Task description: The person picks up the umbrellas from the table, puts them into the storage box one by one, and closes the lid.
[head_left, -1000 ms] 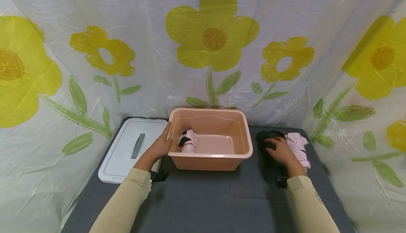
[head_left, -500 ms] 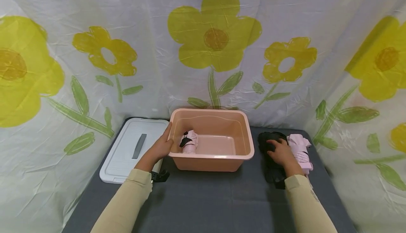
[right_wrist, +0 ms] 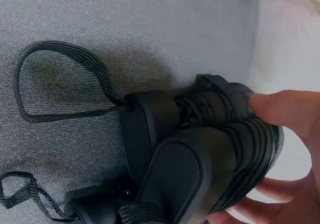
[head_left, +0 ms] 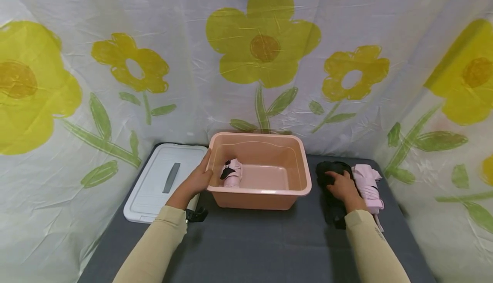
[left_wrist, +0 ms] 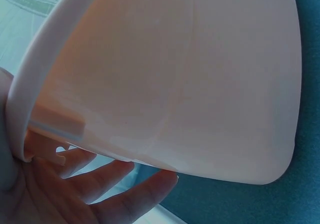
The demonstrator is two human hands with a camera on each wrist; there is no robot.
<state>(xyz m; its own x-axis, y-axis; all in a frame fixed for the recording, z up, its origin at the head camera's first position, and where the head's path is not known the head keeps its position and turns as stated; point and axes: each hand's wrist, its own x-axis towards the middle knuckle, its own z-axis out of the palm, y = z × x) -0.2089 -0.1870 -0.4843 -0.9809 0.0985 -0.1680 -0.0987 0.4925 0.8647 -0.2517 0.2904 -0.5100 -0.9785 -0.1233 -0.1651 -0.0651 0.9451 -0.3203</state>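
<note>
My left hand (head_left: 196, 178) grips the left rim of a peach plastic tub (head_left: 262, 199). In the left wrist view the thumb side is over the rim and the fingers (left_wrist: 140, 194) spread along the outer wall. Inside the tub, at its left end, lies a rolled pink folding umbrella (head_left: 232, 178) with a black part. On the right, my right hand (head_left: 344, 189) grips a black folding umbrella (right_wrist: 175, 179); thumb and fingers come round its far end from opposite sides. A second black umbrella (right_wrist: 150, 114) with a looped strap lies against it, and part of another black handle (right_wrist: 95, 209) shows.
Another rolled pink umbrella (head_left: 367, 186) lies just right of the black ones. A white lid (head_left: 150, 197) with a grey handle lies left of the tub. The dark grey table (head_left: 254, 244) meets a flowered curtain (head_left: 185, 81) at the back and sides.
The head view has turned slightly left. My right hand has shifted a little left over the black umbrellas, away from the pink one; the left hand keeps its hold on the tub.
</note>
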